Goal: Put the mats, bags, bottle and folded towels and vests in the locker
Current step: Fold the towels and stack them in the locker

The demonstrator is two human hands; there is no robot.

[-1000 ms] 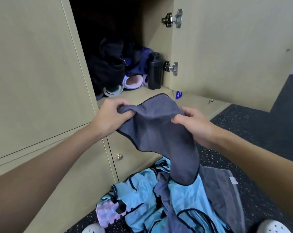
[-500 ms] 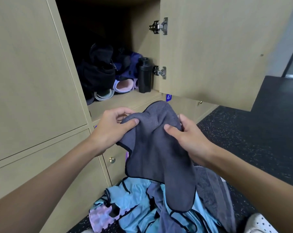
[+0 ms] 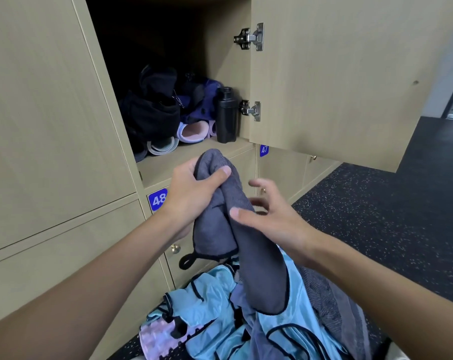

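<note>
My left hand (image 3: 191, 196) grips the bunched top of a dark grey towel (image 3: 256, 258) in front of the open locker (image 3: 168, 167). The towel hangs down over a heap of light blue vests (image 3: 220, 313) on the floor. My right hand (image 3: 269, 216) has its fingers spread, with only the thumb touching the towel's side. Inside the locker a black bag (image 3: 150, 113) and a purple bag (image 3: 204, 105) sit on rolled mats (image 3: 191, 131), with a black bottle (image 3: 226, 115) upright at the right.
The locker door (image 3: 337, 74) stands open to the right, above the speckled black floor (image 3: 376, 216). Another grey towel (image 3: 332, 305) lies right of the vests. Closed lockers numbered 48 (image 3: 157, 200) and 47 (image 3: 263, 149) sit below.
My right hand has let go of the towel's top edge and spread its fingers. My left hand has gathered the towel into a bunch, so it hangs narrower.
</note>
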